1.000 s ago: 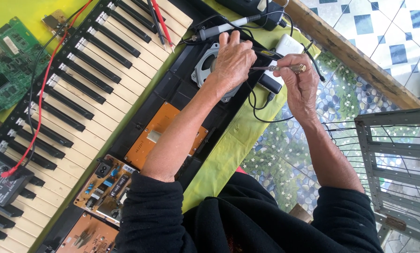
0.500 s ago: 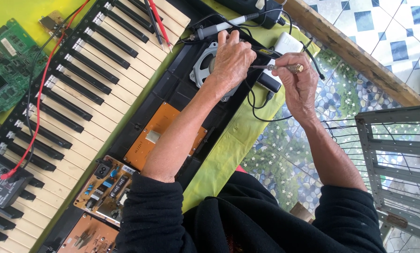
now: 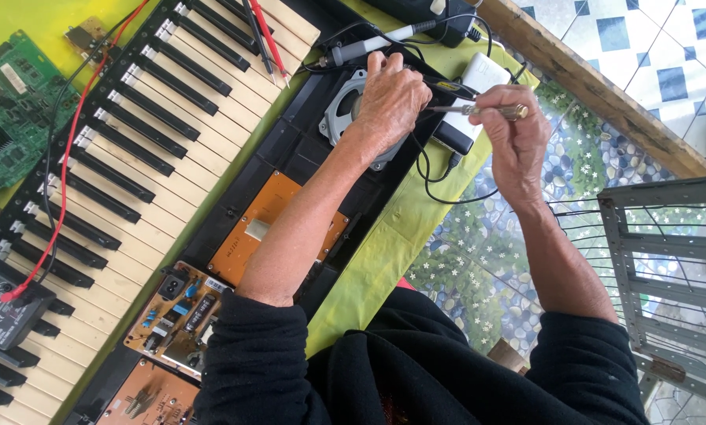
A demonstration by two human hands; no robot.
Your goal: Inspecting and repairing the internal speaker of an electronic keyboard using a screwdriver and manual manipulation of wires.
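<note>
Holding position: both hands unchanged since the earlier frames. Left hand rests curled over the round grey speaker in the open black keyboard; what its grip holds cannot be told. Right hand pinches a thin metal tool, tip beside the left fingers.

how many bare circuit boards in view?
4. Green board at top left, orange board inside the keyboard case, component-laden board below it, brown board at the bottom edge. Others may be hidden.
</note>
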